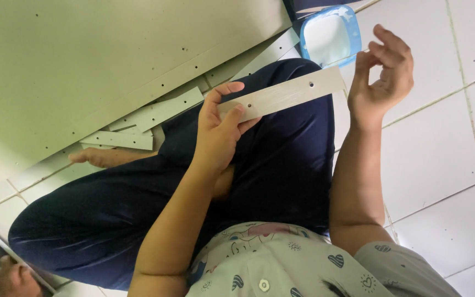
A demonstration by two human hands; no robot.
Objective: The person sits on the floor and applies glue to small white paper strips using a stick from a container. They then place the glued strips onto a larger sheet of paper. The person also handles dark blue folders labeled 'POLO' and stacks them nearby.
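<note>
While the left hand (221, 129) grips one end of a pale flat strip (284, 96), the right hand (383, 74) hovers unclenched at its far end, fingertips pinched together. The strip is narrow, with two small holes, slanting between both hands.

Open tiled floor (441, 154) right, big board (94, 60) and loose strips (155, 113) (stacked) crowding left

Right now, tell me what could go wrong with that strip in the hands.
1. The left hand pinches the pale drilled strip at one end only, while the right hand sits by the far end without clearly gripping, so it could tip or drop onto the lap.
2. Loose strips lie on the tiled floor by the leg, where they might get knocked or mixed up.
</note>
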